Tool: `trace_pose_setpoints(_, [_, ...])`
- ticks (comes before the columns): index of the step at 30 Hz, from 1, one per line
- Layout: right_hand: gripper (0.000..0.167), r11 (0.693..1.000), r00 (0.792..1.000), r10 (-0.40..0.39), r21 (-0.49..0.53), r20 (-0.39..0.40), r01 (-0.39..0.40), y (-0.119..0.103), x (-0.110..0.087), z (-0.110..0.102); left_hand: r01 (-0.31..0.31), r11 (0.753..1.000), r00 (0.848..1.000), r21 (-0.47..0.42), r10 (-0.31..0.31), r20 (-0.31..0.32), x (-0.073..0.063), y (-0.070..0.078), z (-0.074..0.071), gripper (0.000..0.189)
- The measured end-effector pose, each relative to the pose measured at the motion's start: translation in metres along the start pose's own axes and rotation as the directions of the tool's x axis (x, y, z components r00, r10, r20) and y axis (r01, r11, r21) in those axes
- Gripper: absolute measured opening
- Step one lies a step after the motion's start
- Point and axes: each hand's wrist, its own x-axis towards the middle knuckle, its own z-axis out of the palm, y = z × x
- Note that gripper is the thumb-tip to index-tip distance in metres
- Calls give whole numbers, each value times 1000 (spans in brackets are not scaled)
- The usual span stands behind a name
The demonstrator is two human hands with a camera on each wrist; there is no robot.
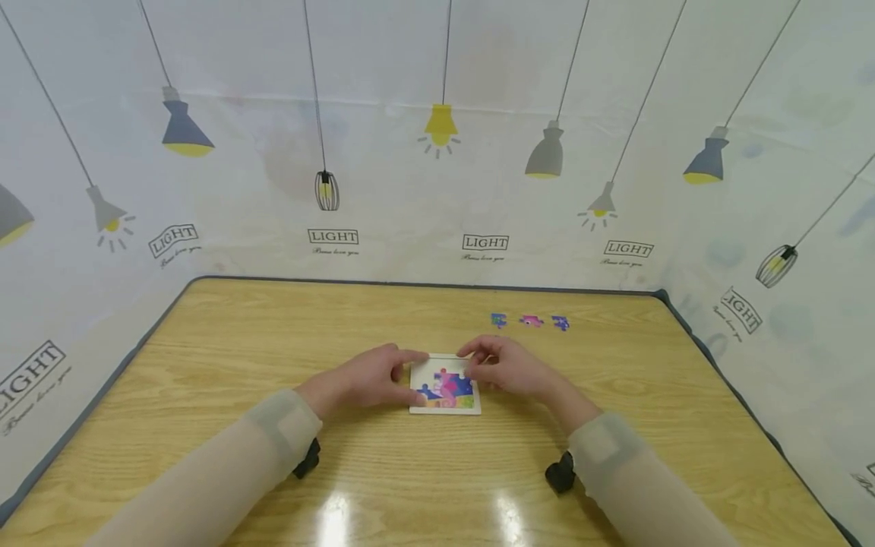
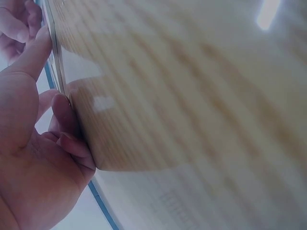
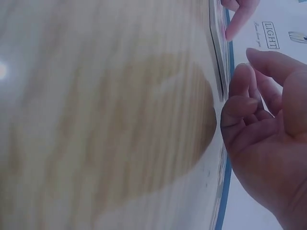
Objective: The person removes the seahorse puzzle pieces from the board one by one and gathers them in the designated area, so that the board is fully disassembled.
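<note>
A small square puzzle board point(image 1: 444, 411) with a pale frame lies flat on the table, partly filled with pink, blue and yellow jigsaw pieces point(image 1: 448, 389). My left hand point(image 1: 369, 376) steadies its left side, the straight thumb at the near corner and the straight index finger at the far one. Its other fingers curl under beside the board's edge in the left wrist view. Over the board's right edge, my right hand point(image 1: 509, 366) has bent fingers, with thumb and index tips close together. I cannot tell whether a piece is between those tips.
Beyond the right hand lie three loose puzzle pieces in a row: a blue-green piece point(image 1: 498, 320), a pink piece point(image 1: 531, 321) and a blue piece point(image 1: 560, 323). The wood-grain table point(image 1: 273, 327) meets a lamp-patterned wall covering point(image 1: 410, 197) at its dark far edge.
</note>
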Motion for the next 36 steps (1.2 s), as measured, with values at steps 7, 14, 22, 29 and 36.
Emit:
trace_pose_setpoints(7, [28,999,997,-8,-30,74,11,-5,3,6,-6,1000,1000,-4,6,-2,-2,3,-1,80])
trace_pose_setpoints(14, [37,988,990,-29,-145,135,49,-9,6,9,-9,1000,1000,-3,9,-10,-3,3,-1,81])
trace_pose_setpoints(22, [43,984,988,6,-177,153,21,-12,7,9,-26,1000,1000,7,27,-6,-3,3,-1,81])
trace_pose_setpoints(29, [42,982,987,1,-184,160,29,-12,8,10,-20,1000,1000,2,20,-8,-3,4,-1,80])
trace_pose_setpoints(36, [38,981,987,-5,-188,162,36,-12,8,11,-20,1000,1000,9,20,-5,-3,4,-1,80])
